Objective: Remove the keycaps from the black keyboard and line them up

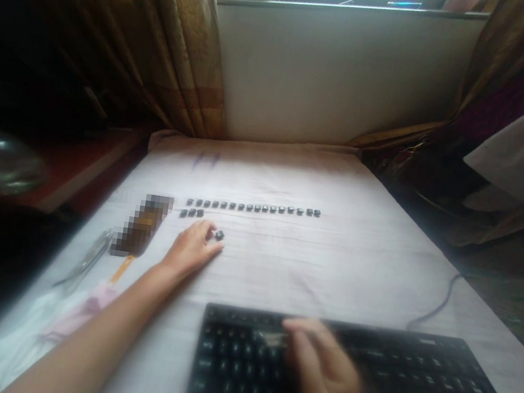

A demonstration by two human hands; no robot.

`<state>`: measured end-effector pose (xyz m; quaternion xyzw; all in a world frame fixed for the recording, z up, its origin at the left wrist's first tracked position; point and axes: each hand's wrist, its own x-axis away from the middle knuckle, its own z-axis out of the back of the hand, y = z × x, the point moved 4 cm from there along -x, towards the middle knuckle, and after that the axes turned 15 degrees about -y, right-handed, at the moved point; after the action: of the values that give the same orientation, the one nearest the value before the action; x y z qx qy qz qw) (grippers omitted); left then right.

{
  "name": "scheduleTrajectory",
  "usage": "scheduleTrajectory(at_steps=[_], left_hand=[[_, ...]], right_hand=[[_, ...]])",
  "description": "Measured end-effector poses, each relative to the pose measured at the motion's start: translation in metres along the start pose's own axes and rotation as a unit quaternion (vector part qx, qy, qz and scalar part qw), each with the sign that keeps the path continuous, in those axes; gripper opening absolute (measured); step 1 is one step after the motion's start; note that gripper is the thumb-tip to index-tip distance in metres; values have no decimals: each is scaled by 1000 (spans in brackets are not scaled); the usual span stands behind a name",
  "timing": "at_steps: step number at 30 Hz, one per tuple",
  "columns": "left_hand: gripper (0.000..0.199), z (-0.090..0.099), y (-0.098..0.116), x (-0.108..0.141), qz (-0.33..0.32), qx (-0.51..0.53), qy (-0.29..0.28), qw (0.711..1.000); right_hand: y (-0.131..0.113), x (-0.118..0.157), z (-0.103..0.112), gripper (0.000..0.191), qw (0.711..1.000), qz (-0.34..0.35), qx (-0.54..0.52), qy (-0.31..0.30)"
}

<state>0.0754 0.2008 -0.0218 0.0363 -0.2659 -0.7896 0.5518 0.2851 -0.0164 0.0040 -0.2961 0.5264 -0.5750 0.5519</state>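
Observation:
A black keyboard [238, 369] lies at the lower right on a pale cloth. Over its upper rows is my right hand [325, 374], fingers pressed together and blurred; a light, thin thing shows at the fingertips, too smeared to name. My left hand [196, 246] rests on the cloth further up, thumb and forefinger apart beside a loose black keycap [220, 235]. Beyond it runs a long row of small black keycaps [249, 208], with a short second row [192, 213] below its left end.
A pixelated brown object [143, 225] lies left of the keycaps. Near it are a clear-and-metal tool [95, 254], an orange strip [122, 269] and pink cloth [84, 314]. A cable [439, 306] curves off at the right. Curtains and a wall stand behind.

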Motion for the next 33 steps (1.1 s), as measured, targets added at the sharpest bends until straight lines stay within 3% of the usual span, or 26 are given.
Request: scheduleTrajectory(at_steps=[5, 10, 20, 25, 33], left_hand=[[11, -2, 9, -2, -20, -49, 11, 999], [10, 3, 7, -5, -30, -84, 11, 996], [12, 53, -7, -32, -35, -202, 66, 977], [11, 52, -17, -45, -42, -227, 65, 971], [14, 47, -21, -45, -41, -234, 60, 970]], right_hand=[[0, 0, 1, 16, 1000, 12, 7, -9], [0, 1, -1, 17, 1000, 0, -3, 4], [-2, -1, -2, 19, 1000, 2, -12, -2], [-2, -1, -1, 18, 1000, 6, -9, -5], [9, 5, 1, 12, 999, -18, 22, 21]])
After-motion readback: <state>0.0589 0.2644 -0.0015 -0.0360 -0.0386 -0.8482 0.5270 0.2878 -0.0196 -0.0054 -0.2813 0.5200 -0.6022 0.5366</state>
